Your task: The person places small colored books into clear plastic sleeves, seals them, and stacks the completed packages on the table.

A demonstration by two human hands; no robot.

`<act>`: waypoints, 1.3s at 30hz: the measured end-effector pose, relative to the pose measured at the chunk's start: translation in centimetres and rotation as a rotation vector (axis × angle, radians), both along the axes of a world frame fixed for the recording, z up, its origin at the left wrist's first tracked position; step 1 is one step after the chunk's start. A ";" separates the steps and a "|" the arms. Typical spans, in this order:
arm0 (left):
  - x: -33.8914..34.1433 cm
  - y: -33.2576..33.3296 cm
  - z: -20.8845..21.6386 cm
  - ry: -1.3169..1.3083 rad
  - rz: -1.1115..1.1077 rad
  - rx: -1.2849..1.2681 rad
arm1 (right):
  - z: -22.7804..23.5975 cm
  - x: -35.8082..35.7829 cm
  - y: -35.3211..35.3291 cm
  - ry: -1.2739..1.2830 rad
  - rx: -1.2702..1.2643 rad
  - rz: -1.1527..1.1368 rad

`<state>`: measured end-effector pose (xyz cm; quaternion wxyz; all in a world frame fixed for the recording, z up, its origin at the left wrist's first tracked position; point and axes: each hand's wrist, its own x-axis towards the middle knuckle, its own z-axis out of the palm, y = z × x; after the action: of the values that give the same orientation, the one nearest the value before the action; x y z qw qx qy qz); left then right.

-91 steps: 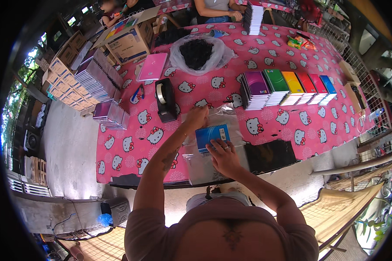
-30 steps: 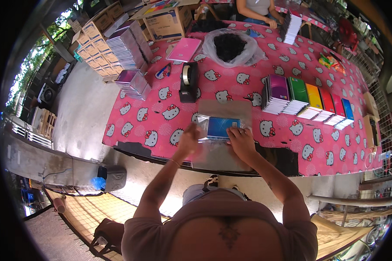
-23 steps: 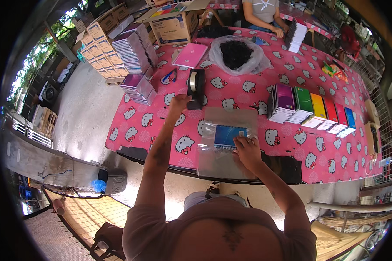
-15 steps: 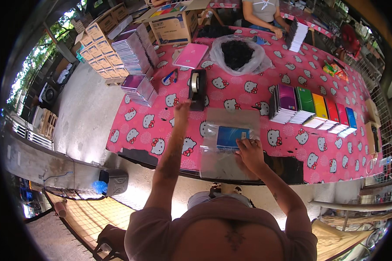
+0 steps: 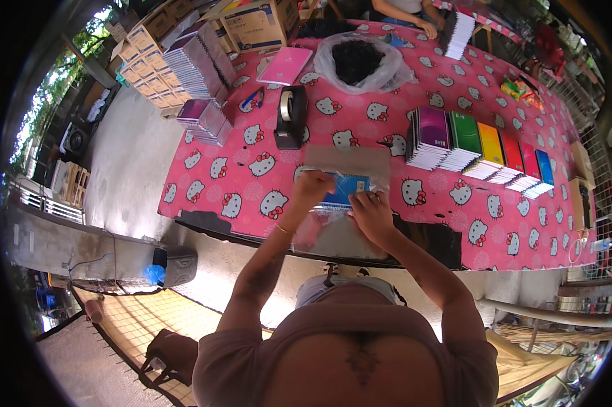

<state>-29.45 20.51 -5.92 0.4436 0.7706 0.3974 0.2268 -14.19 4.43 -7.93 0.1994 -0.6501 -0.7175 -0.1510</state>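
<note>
A small blue spiral notebook (image 5: 346,186) lies in a clear plastic wrap (image 5: 312,227) on a grey-brown sheet (image 5: 333,157) at the table's near edge. My left hand (image 5: 312,187) is at the notebook's left side, fingers closed; what they hold, if anything, is too small to make out. Resting on the notebook's right part, my right hand (image 5: 372,211) has its fingers laid over the cover and plastic. Beyond my left hand stands a black tape dispenser (image 5: 291,119) with a roll in it.
Stacked notebooks in several colours (image 5: 463,142) stand to the right, taller wrapped stacks (image 5: 196,64) at the left. A pink notebook (image 5: 285,66), a blue cutter (image 5: 252,100) and a plastic bag of black material (image 5: 360,64) lie farther back. Cartons (image 5: 260,26) and another person's hand (image 5: 428,28) are at the far side.
My left hand has come from beside the tape dispenser to the notebook's left side. My right hand stays on the notebook. The whole view has shifted slightly.
</note>
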 end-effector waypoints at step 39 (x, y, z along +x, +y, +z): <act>-4.5 5.1 -1.2 -0.364 0.009 0.128 | 14.5 5.8 7.9 0.825 -0.129 0.153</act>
<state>-33.93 25.66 -7.08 0.4572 0.7417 0.2986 0.3895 -8.37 12.33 6.53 0.4392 -0.6120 -0.6319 0.1823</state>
